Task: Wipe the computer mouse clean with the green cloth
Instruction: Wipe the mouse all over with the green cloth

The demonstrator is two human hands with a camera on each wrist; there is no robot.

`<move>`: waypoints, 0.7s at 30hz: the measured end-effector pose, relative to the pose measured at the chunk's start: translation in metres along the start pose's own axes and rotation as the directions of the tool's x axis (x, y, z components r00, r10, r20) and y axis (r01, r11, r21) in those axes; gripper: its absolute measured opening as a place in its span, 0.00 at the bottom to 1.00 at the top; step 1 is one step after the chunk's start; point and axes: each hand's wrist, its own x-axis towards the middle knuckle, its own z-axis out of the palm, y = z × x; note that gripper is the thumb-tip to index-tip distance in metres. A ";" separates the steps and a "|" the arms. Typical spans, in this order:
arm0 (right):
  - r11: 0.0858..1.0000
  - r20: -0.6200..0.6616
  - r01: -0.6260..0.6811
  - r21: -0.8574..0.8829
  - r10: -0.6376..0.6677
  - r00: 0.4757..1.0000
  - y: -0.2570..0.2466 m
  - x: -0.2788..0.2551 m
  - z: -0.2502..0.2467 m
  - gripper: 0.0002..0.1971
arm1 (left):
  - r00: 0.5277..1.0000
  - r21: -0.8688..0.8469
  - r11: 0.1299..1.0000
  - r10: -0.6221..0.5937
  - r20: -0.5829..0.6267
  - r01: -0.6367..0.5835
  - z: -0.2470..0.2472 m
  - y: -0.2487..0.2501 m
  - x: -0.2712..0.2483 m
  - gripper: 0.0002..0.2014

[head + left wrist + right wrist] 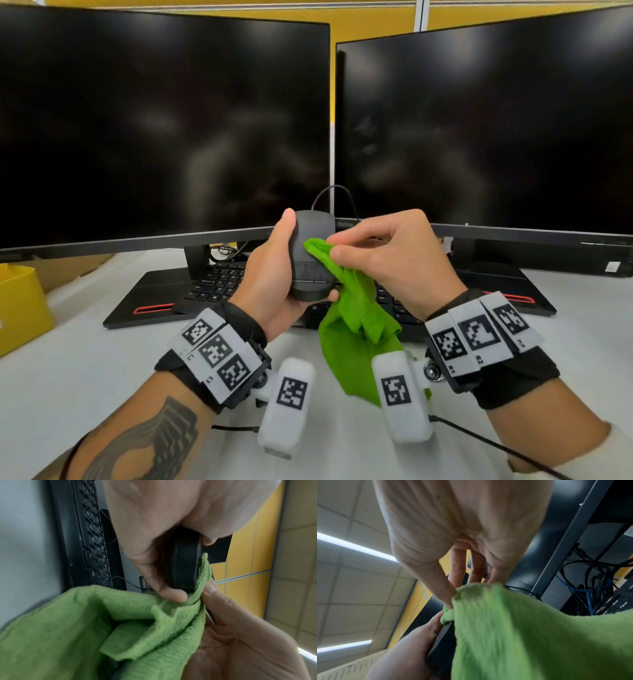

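Computer mouse (310,260): black, corded, lifted above the keyboard (219,284), underside toward me. My left hand (274,274) wraps it, thumb on the far end. Green cloth (356,325): pinched in my right hand (387,253), one corner pressed to the underside, the rest hanging. Advice: keep my grip firm, rub in short strokes, and turn the mouse to reach the sides.

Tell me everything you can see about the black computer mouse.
The black matte plastic computer mouse is held up above the desk, underside toward the camera, with a grey label and a thin black cable from its far end. The left hand grips its sides. The right hand presses a bright green woven cloth against its underside.
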 end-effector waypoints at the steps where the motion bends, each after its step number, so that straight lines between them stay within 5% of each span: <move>1: 1.000 0.034 -0.019 -0.010 0.019 0.999 -0.001 -0.001 0.001 0.05 | 1.000 -0.010 1.000 0.017 -0.020 -0.017 -0.001 0.001 0.001 0.27; 4: 0.997 0.090 -0.064 -0.042 0.068 0.994 -0.001 -0.001 0.004 0.04 | 0.998 -0.011 0.999 0.042 -0.052 -0.042 -0.002 0.001 0.002 0.26; 11: 0.990 -0.069 -0.058 -0.129 0.050 0.996 0.007 0.006 -0.001 0.12 | 0.998 0.062 0.997 0.051 -0.020 -0.050 0.000 -0.004 0.002 0.26; 14: 0.993 -0.128 -0.040 -0.115 0.026 0.991 0.009 0.006 -0.006 0.06 | 0.998 0.071 0.996 0.058 -0.011 -0.057 0.000 -0.005 0.001 0.25; 21: 0.940 -0.173 -0.112 0.323 0.175 0.969 0.007 0.009 -0.009 0.08 | 0.997 -0.061 0.998 0.024 0.079 -0.019 -0.002 -0.003 0.006 0.33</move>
